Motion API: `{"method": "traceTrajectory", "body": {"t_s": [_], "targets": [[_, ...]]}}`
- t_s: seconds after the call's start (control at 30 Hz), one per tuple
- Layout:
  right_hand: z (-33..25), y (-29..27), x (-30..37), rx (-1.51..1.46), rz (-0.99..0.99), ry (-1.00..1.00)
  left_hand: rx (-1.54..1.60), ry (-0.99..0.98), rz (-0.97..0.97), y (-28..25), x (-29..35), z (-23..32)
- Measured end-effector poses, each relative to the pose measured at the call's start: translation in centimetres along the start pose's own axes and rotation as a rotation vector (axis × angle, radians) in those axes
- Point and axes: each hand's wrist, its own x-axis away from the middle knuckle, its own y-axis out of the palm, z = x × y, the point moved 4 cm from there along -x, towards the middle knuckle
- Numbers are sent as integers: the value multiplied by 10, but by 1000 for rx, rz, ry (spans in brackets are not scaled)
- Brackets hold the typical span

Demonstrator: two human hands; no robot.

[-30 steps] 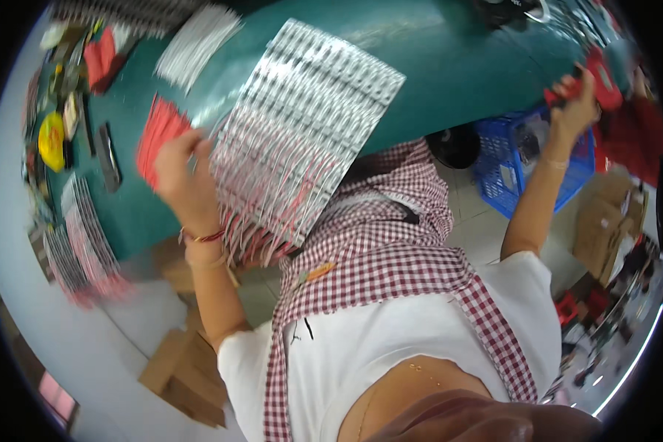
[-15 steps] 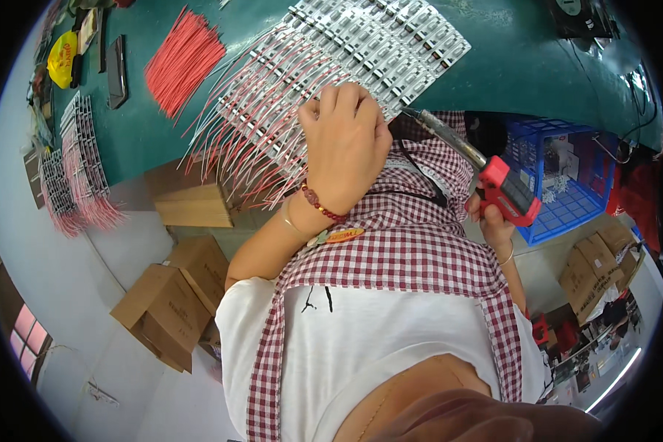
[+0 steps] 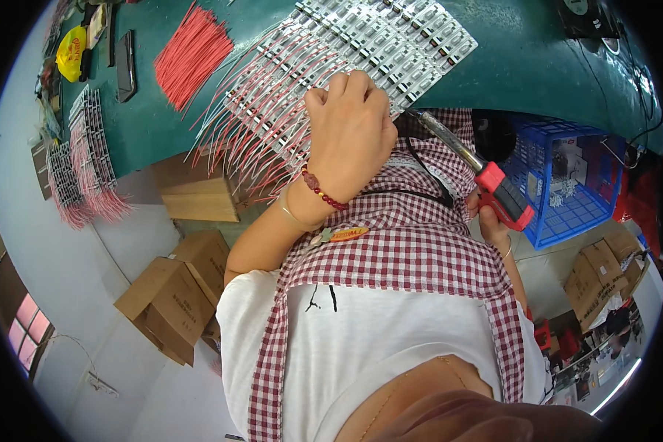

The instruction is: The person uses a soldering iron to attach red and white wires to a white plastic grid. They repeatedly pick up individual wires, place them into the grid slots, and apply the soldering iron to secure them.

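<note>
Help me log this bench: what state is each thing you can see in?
Left hand, fingers curled over the panel.
Right hand, closed around the soldering iron.
Soldering iron, held; heat unclear.
Panel, partly covered with red and white wires.
Red wire pile, bunched on the table.
Blue crate, open, holding small white pieces.

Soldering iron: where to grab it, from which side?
Probably best by the red-and-black handle, fingers wrapped round it, coming from the picture's lower right. The soldering iron slants, its slim metal barrel pointing up-left toward the metal panel, so the thicker handle faces away. The barrel may be hot. The right hand holds it by the handle.
</note>
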Motion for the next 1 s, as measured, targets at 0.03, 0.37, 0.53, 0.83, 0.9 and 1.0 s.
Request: {"method": "traceTrajectory", "body": {"t_s": [0.03, 0.37, 0.53, 0.83, 0.9, 1.0], "targets": [[1, 0, 0, 38, -18, 14, -1, 1, -2, 0, 0, 0], [6, -6, 8, 46, -19, 37, -17, 9, -21, 0, -2, 1], [7, -7, 7, 97, -44, 56, -21, 10, -24, -1, -3, 2], [11, -8, 9, 65, -24, 61, -20, 10, -25, -2, -3, 2], [7, -8, 8, 66, -40, 75, -23, 16, -24, -1, -3, 3], [6, -8, 8, 33, -33, 97, -26, 21, -25, -1, -4, 3]]}}
